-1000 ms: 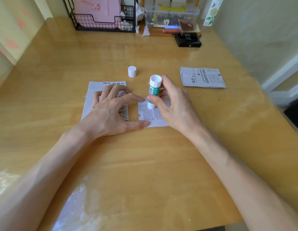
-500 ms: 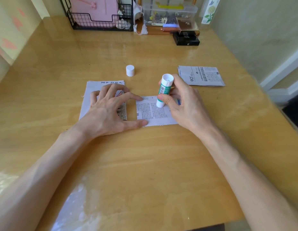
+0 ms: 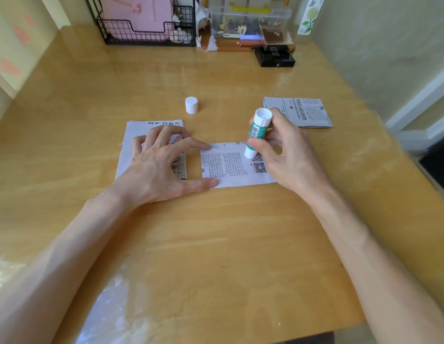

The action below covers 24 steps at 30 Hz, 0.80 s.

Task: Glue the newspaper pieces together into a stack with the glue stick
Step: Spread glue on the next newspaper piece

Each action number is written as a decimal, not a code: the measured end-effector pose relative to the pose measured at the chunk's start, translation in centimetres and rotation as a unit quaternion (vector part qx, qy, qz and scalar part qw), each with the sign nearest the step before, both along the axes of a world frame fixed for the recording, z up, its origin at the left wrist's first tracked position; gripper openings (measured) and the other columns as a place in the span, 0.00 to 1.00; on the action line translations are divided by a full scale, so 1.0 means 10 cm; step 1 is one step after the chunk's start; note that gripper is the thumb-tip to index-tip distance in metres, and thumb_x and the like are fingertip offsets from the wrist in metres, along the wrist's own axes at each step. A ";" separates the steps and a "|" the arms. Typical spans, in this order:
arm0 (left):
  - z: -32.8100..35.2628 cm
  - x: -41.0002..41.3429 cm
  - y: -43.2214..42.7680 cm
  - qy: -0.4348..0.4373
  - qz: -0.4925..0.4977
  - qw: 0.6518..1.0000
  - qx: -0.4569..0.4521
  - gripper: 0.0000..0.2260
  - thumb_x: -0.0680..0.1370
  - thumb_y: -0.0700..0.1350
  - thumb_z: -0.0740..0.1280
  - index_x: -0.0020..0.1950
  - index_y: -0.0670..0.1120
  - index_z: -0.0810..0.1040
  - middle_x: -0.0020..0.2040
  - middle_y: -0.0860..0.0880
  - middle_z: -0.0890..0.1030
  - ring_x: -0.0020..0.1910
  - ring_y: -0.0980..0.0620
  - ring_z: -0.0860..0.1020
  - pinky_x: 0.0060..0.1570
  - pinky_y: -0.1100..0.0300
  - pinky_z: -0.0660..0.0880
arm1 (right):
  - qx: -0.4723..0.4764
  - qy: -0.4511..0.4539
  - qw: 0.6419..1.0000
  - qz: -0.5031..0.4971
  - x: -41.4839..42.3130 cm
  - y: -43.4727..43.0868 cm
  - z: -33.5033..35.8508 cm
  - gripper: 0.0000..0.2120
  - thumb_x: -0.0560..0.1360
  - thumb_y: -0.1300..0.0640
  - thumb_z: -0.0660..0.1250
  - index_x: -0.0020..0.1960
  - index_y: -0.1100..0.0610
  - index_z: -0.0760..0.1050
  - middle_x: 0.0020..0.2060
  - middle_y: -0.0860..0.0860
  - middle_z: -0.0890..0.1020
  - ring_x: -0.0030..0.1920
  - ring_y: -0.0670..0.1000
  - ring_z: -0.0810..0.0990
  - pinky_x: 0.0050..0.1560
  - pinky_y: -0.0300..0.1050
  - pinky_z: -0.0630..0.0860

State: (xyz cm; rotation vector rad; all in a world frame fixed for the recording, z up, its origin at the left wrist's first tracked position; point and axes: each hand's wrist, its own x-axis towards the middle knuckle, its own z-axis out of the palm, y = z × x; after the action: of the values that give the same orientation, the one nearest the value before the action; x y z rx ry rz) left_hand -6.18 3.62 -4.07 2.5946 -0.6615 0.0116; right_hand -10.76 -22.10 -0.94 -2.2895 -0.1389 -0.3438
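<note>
Newspaper piece [image 3: 230,165] lies between left hand [image 3: 158,167] and glue-holding right hand [image 3: 288,155].

QR code [image 3: 259,166] on newspaper piece [image 3: 224,166]

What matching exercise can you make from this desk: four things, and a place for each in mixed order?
1 glue stick
2 white cap
3 folded newspaper
4 wire basket

A upright on the desk, alone
B back left of the desk
C gripped in the right hand, tip on a newspaper piece
D far right, untouched

Pairs: 1-C, 2-A, 3-D, 4-B
</note>
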 end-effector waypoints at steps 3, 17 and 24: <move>0.00 0.00 0.00 -0.005 -0.003 1.000 0.000 0.34 0.62 0.84 0.62 0.65 0.74 0.72 0.66 0.65 0.65 0.74 0.57 0.59 0.69 0.54 0.53 | -0.001 0.007 1.000 -0.006 -0.01 -0.04 0.01 0.09 0.82 0.59 0.70 0.60 0.59 0.74 0.45 0.51 0.85 0.45 0.51 0.86 0.53 0.59 0.81; 0.01 0.00 0.00 0.000 -0.001 1.000 0.002 0.34 0.61 0.83 0.62 0.65 0.73 0.72 0.66 0.64 0.65 0.74 0.56 0.59 0.70 0.54 0.53 | -0.053 0.005 0.997 -0.053 -0.04 -0.17 0.04 0.09 0.82 0.57 0.71 0.59 0.57 0.73 0.48 0.51 0.84 0.49 0.52 0.85 0.53 0.58 0.81; 0.01 0.00 0.00 0.003 -0.001 1.000 0.001 0.34 0.61 0.83 0.63 0.65 0.74 0.72 0.67 0.65 0.65 0.75 0.57 0.59 0.70 0.54 0.52 | -0.082 -0.010 0.994 -0.065 -0.07 -0.19 0.04 0.08 0.82 0.59 0.70 0.57 0.58 0.72 0.50 0.52 0.83 0.48 0.53 0.82 0.52 0.57 0.80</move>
State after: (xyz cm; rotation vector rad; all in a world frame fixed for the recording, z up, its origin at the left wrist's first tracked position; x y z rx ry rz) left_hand -6.16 3.57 -4.00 2.5955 -0.6625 0.0034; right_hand -11.51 -23.98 -0.55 -2.4654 -0.0287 -0.4374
